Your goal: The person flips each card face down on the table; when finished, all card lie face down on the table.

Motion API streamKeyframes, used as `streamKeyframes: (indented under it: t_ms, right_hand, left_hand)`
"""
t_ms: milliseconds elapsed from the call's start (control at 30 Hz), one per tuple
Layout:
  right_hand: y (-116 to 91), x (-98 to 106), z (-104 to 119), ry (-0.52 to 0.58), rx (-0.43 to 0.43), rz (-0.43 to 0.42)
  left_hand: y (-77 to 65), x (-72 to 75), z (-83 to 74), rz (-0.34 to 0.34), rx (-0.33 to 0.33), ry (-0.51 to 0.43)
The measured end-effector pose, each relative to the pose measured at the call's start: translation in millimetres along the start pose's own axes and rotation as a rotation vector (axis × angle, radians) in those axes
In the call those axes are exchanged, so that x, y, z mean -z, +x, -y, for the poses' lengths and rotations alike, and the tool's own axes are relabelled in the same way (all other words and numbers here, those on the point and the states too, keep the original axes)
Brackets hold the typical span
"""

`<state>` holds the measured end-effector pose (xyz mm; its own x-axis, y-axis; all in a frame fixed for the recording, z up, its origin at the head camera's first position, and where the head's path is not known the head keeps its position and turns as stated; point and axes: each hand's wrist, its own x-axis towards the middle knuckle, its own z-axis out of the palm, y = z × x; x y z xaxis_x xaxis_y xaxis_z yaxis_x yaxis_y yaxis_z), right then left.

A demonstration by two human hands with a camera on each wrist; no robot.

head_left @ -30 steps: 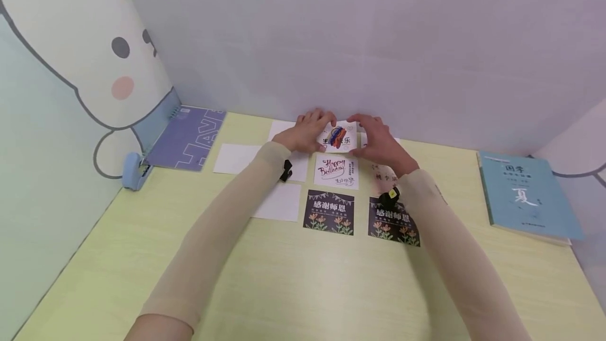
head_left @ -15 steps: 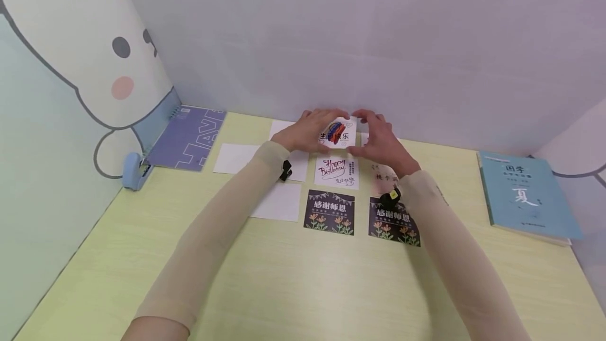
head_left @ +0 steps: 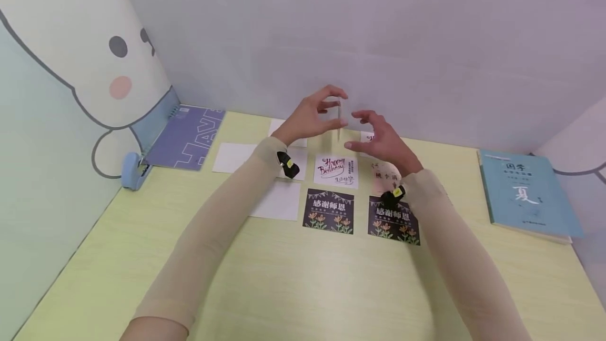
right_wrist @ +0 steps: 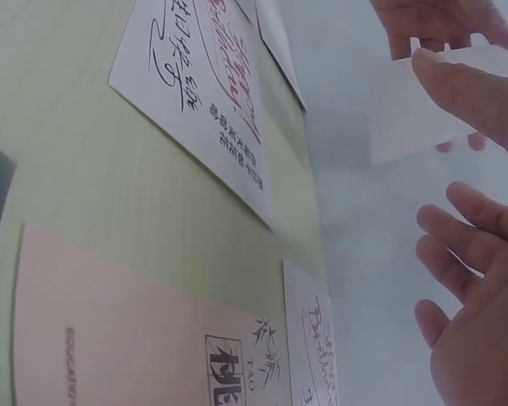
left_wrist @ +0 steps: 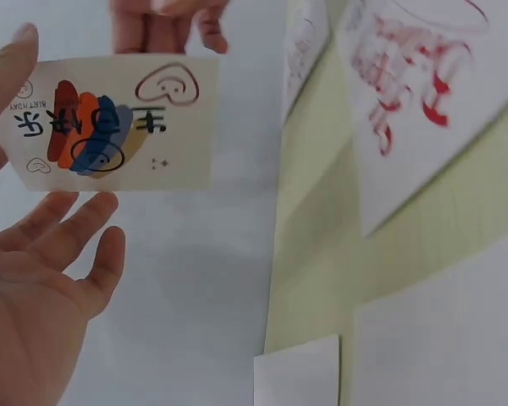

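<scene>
My left hand (head_left: 312, 116) pinches a small birthday card (left_wrist: 182, 131) raised above the table at the back. In the head view the card stands edge-on, a thin strip between thumb and fingers. Its printed side, with coloured stripes, black characters and a heart, faces the left wrist view; the plain back shows in the right wrist view. To its right, my right hand (head_left: 384, 140) is held with thumb and fingers spread, nothing in its grasp. A "Happy Birthday" card (head_left: 336, 171) lies just in front of both hands.
Two dark cards with flowers, a left one (head_left: 329, 212) and a right one (head_left: 394, 221), lie nearer. A pink card (head_left: 384, 177) sits under the right wrist. White cards (head_left: 278, 201) lie left. Beyond are a purple notebook (head_left: 187, 138), a blue stapler-like object (head_left: 133, 171) and a blue book (head_left: 527, 193).
The card has come up off the back of the table and turned edge-on in my left hand. My right hand, earlier at its right side, is now apart from it.
</scene>
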<state>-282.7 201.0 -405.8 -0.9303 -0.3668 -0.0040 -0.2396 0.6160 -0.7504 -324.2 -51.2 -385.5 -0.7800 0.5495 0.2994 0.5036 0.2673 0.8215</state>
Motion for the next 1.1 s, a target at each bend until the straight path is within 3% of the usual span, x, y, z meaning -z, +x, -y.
streamKeyframes:
  t_ms: [133, 267, 400, 533, 667, 833, 1100]
  right_hand:
    - [4.3, -3.1, 1.3, -0.019, 0.003, 0.016]
    - [4.5, -3.8, 2.7, -0.018, -0.011, 0.024]
    - [2.9, -2.6, 1.5, -0.026, -0.025, 0.033]
    - [-0.3, -1.1, -1.6, -0.034, -0.042, 0.054]
    - [0.3, -2.6, -6.3, -0.052, -0.039, 0.080]
    - [6.3, -6.6, -11.0, -0.117, -0.003, 0.057]
    - [12.6, -12.8, -18.7, -0.186, 0.015, 0.060]
  left_hand:
    - [0.3, 4.2, -4.7, -0.038, 0.026, -0.165]
    - [-2.0, 8.8, -3.5, -0.005, 0.041, -0.167]
    - [-7.3, 17.3, 2.0, 0.063, 0.065, -0.080]
    - [-15.2, 24.0, 11.8, 0.180, 0.089, 0.035]
    - [-22.1, 22.4, 22.4, 0.285, 0.139, 0.206]
    - [-22.5, 13.1, 29.5, 0.308, 0.159, 0.405]
    - [-21.9, 3.7, 29.4, 0.336, 0.220, 0.483]
